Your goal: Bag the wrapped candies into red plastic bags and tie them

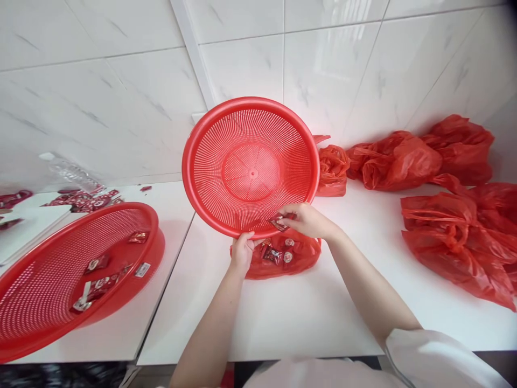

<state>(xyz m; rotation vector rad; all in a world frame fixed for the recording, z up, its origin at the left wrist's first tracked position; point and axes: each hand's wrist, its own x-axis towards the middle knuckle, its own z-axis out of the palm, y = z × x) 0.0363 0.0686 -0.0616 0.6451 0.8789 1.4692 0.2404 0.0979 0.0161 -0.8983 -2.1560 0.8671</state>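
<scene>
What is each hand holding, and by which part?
The left hand holds the tilted red basket by its lower rim. The right hand pinches a small dark-red packet; fingers hide exactly which part is gripped.

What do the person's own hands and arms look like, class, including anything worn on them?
The left hand and right hand are ungloved, with no rings or watch showing. The left forearm and right forearm are uncovered. A loose off-white sleeve covers the right arm near the elbow; no left sleeve shows clearly.
</scene>
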